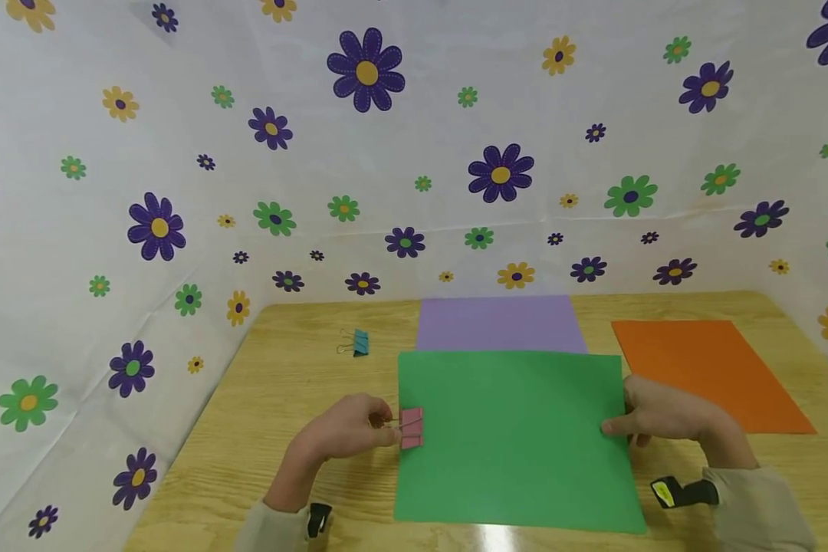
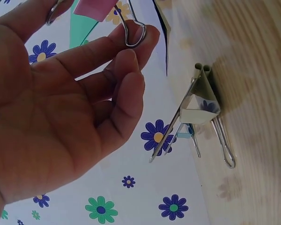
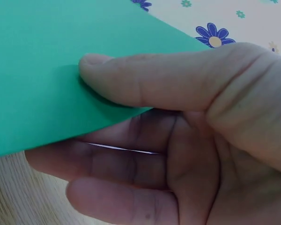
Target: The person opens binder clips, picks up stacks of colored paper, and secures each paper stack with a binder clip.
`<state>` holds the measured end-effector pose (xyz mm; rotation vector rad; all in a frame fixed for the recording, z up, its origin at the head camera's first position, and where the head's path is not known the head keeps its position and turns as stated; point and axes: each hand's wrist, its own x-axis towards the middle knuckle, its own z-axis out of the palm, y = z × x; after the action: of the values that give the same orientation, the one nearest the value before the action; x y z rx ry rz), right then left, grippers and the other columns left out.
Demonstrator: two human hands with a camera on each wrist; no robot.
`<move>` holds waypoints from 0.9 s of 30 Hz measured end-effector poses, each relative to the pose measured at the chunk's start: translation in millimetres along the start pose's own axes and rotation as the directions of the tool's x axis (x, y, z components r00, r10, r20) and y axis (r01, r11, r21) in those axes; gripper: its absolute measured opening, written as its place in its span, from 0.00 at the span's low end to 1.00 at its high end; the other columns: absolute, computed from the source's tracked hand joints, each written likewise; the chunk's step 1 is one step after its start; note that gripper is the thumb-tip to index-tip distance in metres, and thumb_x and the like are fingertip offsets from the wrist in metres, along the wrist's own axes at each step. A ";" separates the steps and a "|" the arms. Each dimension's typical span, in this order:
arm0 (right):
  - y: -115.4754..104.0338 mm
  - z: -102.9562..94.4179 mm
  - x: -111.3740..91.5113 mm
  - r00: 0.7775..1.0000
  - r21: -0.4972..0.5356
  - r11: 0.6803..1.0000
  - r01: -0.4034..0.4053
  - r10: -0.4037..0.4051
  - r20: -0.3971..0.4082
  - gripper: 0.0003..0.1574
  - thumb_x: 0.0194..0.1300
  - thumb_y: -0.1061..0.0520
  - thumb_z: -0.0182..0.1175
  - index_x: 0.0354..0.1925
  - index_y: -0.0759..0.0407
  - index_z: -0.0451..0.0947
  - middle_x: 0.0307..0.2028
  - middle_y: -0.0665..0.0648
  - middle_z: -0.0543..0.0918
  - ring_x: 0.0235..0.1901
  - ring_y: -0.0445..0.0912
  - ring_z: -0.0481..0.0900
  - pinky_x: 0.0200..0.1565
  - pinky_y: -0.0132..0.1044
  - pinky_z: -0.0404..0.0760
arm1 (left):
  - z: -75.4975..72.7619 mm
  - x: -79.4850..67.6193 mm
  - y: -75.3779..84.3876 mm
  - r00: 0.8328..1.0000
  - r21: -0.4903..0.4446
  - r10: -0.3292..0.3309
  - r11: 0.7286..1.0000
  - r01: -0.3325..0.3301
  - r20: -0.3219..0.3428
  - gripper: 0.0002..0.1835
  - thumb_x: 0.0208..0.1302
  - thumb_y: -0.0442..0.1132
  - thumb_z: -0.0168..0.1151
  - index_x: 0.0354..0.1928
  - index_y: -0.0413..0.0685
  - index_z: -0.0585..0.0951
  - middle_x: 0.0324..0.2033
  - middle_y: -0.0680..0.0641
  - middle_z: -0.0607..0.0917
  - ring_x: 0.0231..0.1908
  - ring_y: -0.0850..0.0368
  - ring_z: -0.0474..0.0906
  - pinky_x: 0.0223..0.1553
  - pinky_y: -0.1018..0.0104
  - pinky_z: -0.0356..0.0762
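A green paper sheet (image 1: 514, 445) is held raised over the wooden table, with a pink binder clip (image 1: 412, 428) over its left edge. My left hand (image 1: 348, 429) grips that clip by its wire handles, thumb on one loop and fingers on the other, as the left wrist view shows. On the sheet's right edge, my right hand (image 1: 669, 414) pinches the paper. Its thumb (image 3: 136, 79) lies flat on the upper face while the other fingers are underneath, partly hidden by the sheet.
A teal binder clip (image 1: 361, 343) lies at the back left of the table (image 1: 276, 399). Close by the left hand stands a pale binder clip (image 2: 203, 101). Purple paper (image 1: 500, 322) lies behind the green sheet, orange paper (image 1: 717, 376) to the right. Flowered cloth (image 1: 414, 138) hangs around.
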<state>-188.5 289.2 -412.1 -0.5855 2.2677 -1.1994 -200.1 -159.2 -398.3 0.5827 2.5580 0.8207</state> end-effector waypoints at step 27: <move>0.8 14.9 8.7 0.995 -0.103 0.989 -0.103 0.103 -0.011 0.10 0.63 0.61 0.67 0.28 0.65 0.77 0.14 0.50 0.74 0.15 0.42 0.72 0.18 0.31 0.72 | 11.2 6.6 -0.5 0.997 -0.056 0.054 0.997 -0.052 0.045 0.15 0.63 0.40 0.63 0.20 0.40 0.82 0.12 0.59 0.56 0.17 0.64 0.52 0.20 0.70 0.50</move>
<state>-186.3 275.2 -422.0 -0.4966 2.3459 -1.0408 -200.4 -151.2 -408.6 0.6478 2.4796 0.8814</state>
